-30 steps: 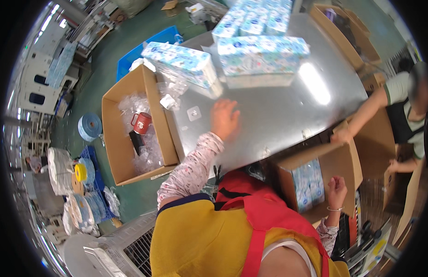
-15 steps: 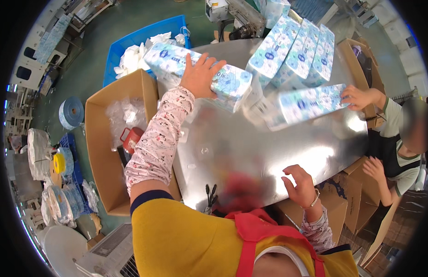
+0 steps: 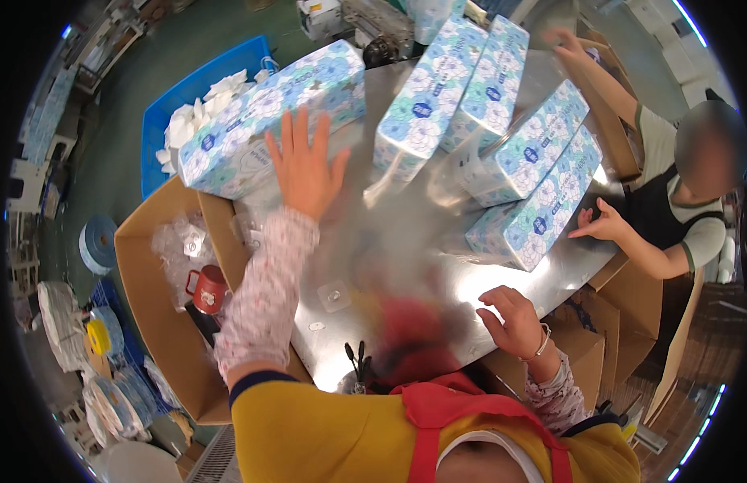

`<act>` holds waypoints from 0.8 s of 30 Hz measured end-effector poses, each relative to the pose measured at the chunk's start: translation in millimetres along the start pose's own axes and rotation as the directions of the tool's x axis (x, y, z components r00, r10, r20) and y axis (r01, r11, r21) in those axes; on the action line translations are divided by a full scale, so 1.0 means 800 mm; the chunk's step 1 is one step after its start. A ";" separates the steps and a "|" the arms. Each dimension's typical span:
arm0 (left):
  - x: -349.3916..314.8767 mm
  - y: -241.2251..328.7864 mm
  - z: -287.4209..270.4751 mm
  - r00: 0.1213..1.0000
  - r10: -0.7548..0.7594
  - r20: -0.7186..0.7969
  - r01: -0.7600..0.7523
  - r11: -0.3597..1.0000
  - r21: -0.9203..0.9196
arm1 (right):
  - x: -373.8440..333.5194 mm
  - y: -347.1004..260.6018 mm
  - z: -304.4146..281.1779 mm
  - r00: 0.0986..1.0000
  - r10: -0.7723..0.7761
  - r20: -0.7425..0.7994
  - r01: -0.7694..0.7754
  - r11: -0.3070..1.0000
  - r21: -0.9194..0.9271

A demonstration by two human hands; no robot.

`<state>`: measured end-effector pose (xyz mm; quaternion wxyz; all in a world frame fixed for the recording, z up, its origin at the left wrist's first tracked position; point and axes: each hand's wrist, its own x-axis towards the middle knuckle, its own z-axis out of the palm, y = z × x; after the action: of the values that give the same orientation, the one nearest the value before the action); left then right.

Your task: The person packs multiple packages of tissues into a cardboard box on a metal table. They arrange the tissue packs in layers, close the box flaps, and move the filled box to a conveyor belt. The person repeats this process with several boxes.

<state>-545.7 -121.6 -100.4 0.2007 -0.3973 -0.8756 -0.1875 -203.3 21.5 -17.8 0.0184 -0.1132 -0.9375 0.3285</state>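
My left hand point(image 3: 307, 167) is open with its fingers spread, at the near side of a long tissue pack point(image 3: 273, 101) in blue floral wrap. Its fingertips overlap the pack's side; whether they press on it I cannot tell. That pack lies at the table's far left, beside the blue crate. Over the near edge of the metal table point(image 3: 405, 290), my right hand point(image 3: 514, 324) hangs with thumb and fingers apart, holding nothing. Two more tissue packs point(image 3: 430, 92) stand at the far middle, and another two point(image 3: 542, 197) lie side by side on the right, near the co-worker.
A co-worker point(image 3: 671, 209) stands at the right, one hand near the closest packs, the other reaching over a far carton point(image 3: 603, 121). At left are a cardboard box point(image 3: 148, 322) with a red mug point(image 3: 206, 288) inside and a blue crate point(image 3: 156, 133) of white tissue. Black-handled tools point(image 3: 359, 366) stand at the near edge.
The left pack has shifted left and turned, and my left hand has come off its top to its near side. On the right, packs were regrouped; the co-worker let go of one.
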 end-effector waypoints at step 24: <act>0.125 0.106 0.012 0.886 0.103 0.452 -0.091 0.995 -0.048 | 0.010 -0.002 -0.047 0.991 -0.103 -0.087 0.092 0.989 -0.119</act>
<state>-542.9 -2.8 -44.6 -0.0049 -0.4758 -0.8749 -0.0905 -207.1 45.3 12.3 0.0716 -0.0832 -0.9574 0.2671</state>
